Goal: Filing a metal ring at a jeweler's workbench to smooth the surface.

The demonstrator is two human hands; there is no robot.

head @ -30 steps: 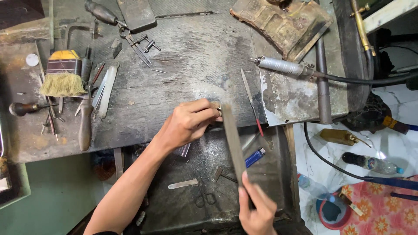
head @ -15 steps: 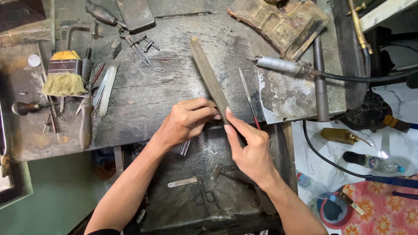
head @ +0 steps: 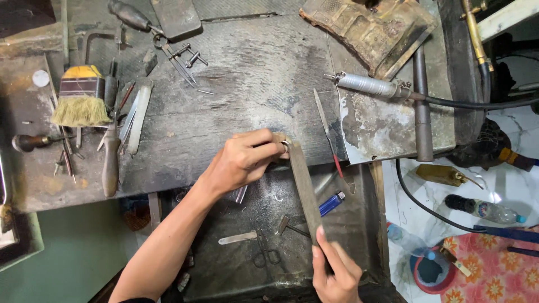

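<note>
My left hand (head: pixel 242 160) pinches a small metal ring (head: pixel 284 144) against the front edge of the worn grey workbench (head: pixel 236 84). My right hand (head: pixel 336 272), low in the view, grips the near end of a long flat file (head: pixel 304 185). The file's far end lies across the ring at my left fingertips. Below both hands sits a dark metal tray (head: pixel 269 264) holding scissors (head: pixel 264 252), a blue lighter (head: pixel 332 203) and a small flat metal strip (head: pixel 237 238).
A needle file with a red handle (head: pixel 328 134) lies just right of the hands. A rotary handpiece (head: pixel 370 85) with a black hose rests on a metal sheet. A brush (head: pixel 81 95), several hand tools and tweezers lie at the left. Plastic bottles (head: pixel 483 209) stand on the floor.
My right hand has pulled the file back toward me, from far across the bench to low over the tray. My left hand has stayed at the bench edge.
</note>
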